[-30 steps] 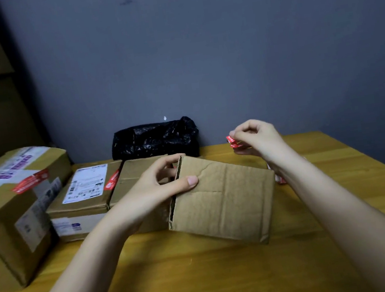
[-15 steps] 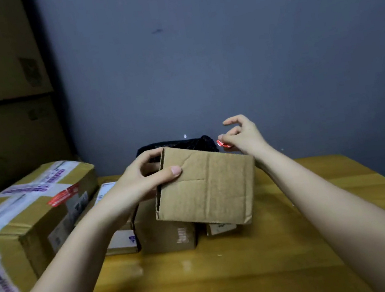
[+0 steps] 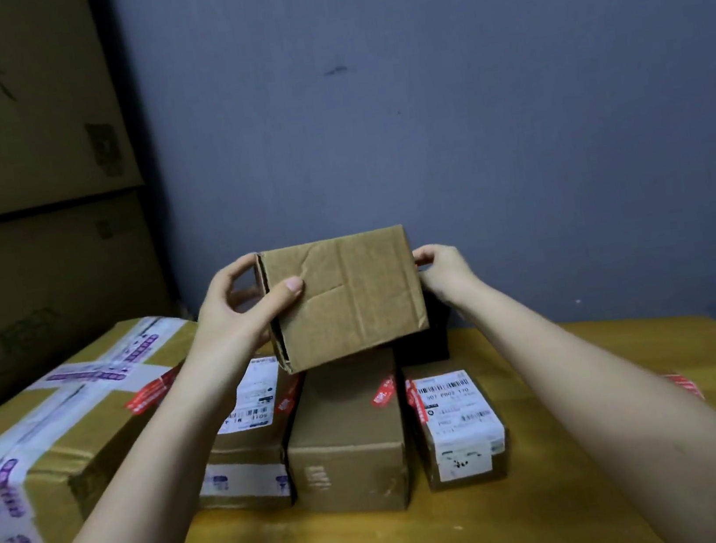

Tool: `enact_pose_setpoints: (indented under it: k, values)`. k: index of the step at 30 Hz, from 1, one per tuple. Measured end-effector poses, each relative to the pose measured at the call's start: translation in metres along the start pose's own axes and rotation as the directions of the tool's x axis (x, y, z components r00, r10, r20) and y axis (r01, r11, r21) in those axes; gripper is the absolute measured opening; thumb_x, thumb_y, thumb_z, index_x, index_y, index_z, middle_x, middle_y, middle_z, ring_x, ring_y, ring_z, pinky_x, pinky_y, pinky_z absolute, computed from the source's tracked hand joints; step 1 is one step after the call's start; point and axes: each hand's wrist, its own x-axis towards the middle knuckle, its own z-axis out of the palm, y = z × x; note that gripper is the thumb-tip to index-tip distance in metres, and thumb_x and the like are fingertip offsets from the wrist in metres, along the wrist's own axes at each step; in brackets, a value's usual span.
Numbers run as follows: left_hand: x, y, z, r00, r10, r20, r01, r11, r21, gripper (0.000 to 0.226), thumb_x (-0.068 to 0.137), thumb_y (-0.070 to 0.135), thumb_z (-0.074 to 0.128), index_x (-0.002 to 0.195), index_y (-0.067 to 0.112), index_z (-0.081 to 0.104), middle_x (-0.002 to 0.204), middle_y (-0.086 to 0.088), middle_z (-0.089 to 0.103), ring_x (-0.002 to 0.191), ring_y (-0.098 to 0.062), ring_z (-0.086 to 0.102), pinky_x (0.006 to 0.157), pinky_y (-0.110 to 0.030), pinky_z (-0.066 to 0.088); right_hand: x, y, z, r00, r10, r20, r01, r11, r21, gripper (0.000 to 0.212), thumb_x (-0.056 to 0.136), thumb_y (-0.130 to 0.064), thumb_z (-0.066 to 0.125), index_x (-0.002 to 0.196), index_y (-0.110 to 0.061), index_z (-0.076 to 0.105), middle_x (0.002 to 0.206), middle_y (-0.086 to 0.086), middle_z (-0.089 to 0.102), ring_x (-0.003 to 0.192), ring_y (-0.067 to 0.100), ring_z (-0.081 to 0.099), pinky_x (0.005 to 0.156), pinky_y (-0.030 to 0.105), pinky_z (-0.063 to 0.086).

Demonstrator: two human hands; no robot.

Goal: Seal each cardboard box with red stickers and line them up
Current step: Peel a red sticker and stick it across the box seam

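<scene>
The left hand (image 3: 242,315) holds a small plain cardboard box (image 3: 343,296) up in the air above the row of stickered boxes (image 3: 347,434) near the worktop's (image 3: 562,495) back edge, probably to expose its far seam for sealing. Its thumb presses the near face while the fingers (image 3: 232,270) curl round the open left end, so the box sits clamped between them. The right hand (image 3: 443,270) touches the box's right edge, fingers curled; whether they pinch a red sticker cannot be told. More stickers (image 3: 685,384) lie by the worktop's right edge.
</scene>
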Motion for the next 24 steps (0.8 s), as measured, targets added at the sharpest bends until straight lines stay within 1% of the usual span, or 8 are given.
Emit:
enact_pose_setpoints:
  k: [2, 5, 8, 11, 15, 19, 22, 24]
  values:
    - [0.006, -0.002, 0.001, 0.998, 0.016, -0.060, -0.018, 0.999, -0.028, 0.073, 0.058, 0.053, 0.081, 0.122, 0.037, 0.051, 0.124, 0.002, 0.058, 0.114, -0.013, 0.058, 0.068, -0.023, 0.050, 0.012, 0.006, 0.009, 1.000, 0.012, 0.008, -0.011, 1.000, -0.029, 0.023, 0.086, 0.005, 0.062, 0.108, 0.003, 0.067, 0.098, 0.011, 0.065, 0.086, 0.016, 0.056, 0.055, 0.007, 0.040]
    - [0.015, -0.006, -0.001, 0.992, 0.016, -0.122, -0.023, 0.998, -0.053, 0.073, 0.053, 0.058, 0.080, 0.118, 0.041, 0.051, 0.124, 0.004, 0.058, 0.114, -0.013, 0.059, 0.066, -0.025, 0.052, 0.030, 0.015, 0.023, 0.998, 0.014, 0.055, -0.008, 0.994, -0.108, 0.025, 0.085, 0.006, 0.062, 0.109, 0.002, 0.069, 0.111, 0.015, 0.068, 0.090, 0.015, 0.057, 0.070, 0.018, 0.044]
    - [0.023, -0.010, -0.005, 0.988, 0.016, -0.151, -0.026, 0.998, -0.064, 0.076, 0.053, 0.060, 0.078, 0.120, 0.039, 0.052, 0.126, 0.003, 0.059, 0.114, -0.016, 0.059, 0.069, -0.031, 0.056, 0.039, 0.019, 0.031, 0.996, 0.009, 0.088, 0.011, 0.976, -0.216, 0.017, 0.085, -0.003, 0.065, 0.100, -0.004, 0.074, 0.099, 0.009, 0.071, 0.088, 0.013, 0.057, 0.069, 0.023, 0.042]
    - [0.028, -0.013, -0.007, 0.983, 0.007, -0.185, -0.022, 0.997, -0.079, 0.079, 0.053, 0.060, 0.079, 0.124, 0.037, 0.053, 0.126, 0.003, 0.059, 0.113, -0.014, 0.061, 0.081, -0.042, 0.057, 0.042, 0.020, 0.036, 0.992, 0.025, 0.126, 0.015, 0.953, -0.303, 0.014, 0.085, -0.016, 0.062, 0.080, -0.011, 0.074, 0.087, 0.006, 0.073, 0.086, 0.025, 0.067, 0.070, 0.035, 0.050]
    - [0.032, -0.015, -0.008, 0.977, -0.005, -0.211, -0.012, 0.997, -0.078, 0.079, 0.054, 0.059, 0.077, 0.125, 0.036, 0.052, 0.125, 0.003, 0.059, 0.110, -0.013, 0.061, 0.088, -0.046, 0.055, 0.040, 0.016, 0.043, 0.982, 0.050, 0.180, 0.024, 0.920, -0.390, 0.017, 0.090, -0.015, 0.056, 0.088, -0.009, 0.072, 0.093, 0.010, 0.070, 0.087, 0.029, 0.064, 0.065, 0.028, 0.038]
    - [0.034, -0.019, -0.008, 0.979, -0.019, -0.201, 0.004, 0.997, -0.071, 0.080, 0.054, 0.059, 0.078, 0.126, 0.035, 0.052, 0.124, 0.002, 0.061, 0.109, -0.013, 0.063, 0.085, -0.044, 0.056, 0.042, 0.022, 0.045, 0.988, 0.079, 0.134, -0.011, 0.892, -0.452, 0.012, 0.087, -0.014, 0.060, 0.089, -0.014, 0.071, 0.093, 0.009, 0.069, 0.077, 0.024, 0.058, 0.065, 0.026, 0.037]
    - [0.036, -0.020, -0.008, 0.982, -0.019, -0.189, 0.007, 0.998, -0.066, 0.081, 0.054, 0.059, 0.078, 0.126, 0.035, 0.051, 0.124, 0.002, 0.061, 0.110, -0.014, 0.063, 0.078, -0.037, 0.057, 0.042, 0.024, 0.047, 0.991, 0.081, 0.103, -0.026, 0.892, -0.451, 0.022, 0.095, -0.021, 0.050, 0.097, -0.012, 0.069, 0.105, 0.012, 0.069, 0.087, 0.029, 0.062, 0.068, 0.027, 0.038]
    - [0.036, -0.021, -0.006, 0.983, -0.020, -0.184, 0.008, 0.998, -0.065, 0.081, 0.053, 0.059, 0.078, 0.126, 0.034, 0.051, 0.123, 0.002, 0.061, 0.109, -0.014, 0.063, 0.078, -0.037, 0.057, 0.041, 0.024, 0.048, 0.994, 0.070, 0.088, -0.018, 0.872, -0.489, 0.029, 0.098, -0.027, 0.044, 0.103, -0.012, 0.068, 0.111, 0.015, 0.066, 0.096, 0.034, 0.061, 0.072, 0.029, 0.040]
